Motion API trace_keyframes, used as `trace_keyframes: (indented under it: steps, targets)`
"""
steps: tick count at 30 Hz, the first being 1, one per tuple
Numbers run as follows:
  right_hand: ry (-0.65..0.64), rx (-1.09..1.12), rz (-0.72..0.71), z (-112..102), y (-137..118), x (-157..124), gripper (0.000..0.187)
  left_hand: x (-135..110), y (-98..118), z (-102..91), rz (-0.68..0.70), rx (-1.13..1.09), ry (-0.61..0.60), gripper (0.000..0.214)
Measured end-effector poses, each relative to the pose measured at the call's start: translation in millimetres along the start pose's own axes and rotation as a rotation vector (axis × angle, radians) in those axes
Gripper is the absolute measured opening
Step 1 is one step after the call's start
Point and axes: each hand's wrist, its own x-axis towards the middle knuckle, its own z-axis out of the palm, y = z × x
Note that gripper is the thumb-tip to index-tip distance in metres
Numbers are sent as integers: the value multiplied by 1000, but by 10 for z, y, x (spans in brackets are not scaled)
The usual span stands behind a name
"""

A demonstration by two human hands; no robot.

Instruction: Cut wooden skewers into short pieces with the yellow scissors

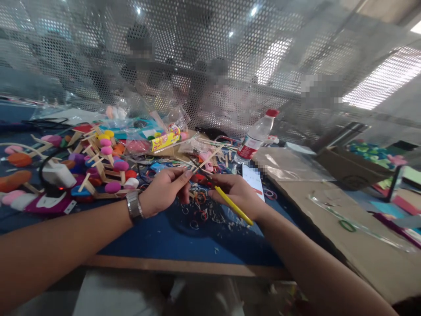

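My left hand, a metal watch on its wrist, pinches a thin pale wooden stick between thumb and fingers. My right hand is closed around yellow-handled pliers. Their dark jaws reach up and left to the stick by my left fingertips; whether they grip it I cannot tell. Beneath both hands, loose rubber bands and small scraps lie on the blue table.
Stick models with coloured pompoms and a purple-and-white power strip stand at left. A red-capped bottle is behind my right hand. Cardboard covers the right side, near a box of paper flowers. Perforated metal mesh rises behind.
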Motion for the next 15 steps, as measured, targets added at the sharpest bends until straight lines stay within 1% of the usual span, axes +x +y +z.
trace_keyframes:
  steps: [3, 6, 11, 15]
  targets:
    - [-6, 11, 10, 47, -4, -2, 32, -7, 2, -3, 56, 61, -7, 34]
    - [-30, 28, -13, 68, -13, -17, 28, -12, 4, -11, 90, 108, -18, 32]
    - [-74, 35, -66, 63, -52, -50, 25, -20, 7, -19, 75, 139, -13, 31]
    - [-106, -26, -69, 46, -88, -64, 26, -24, 13, -16, 60, 157, -5, 35]
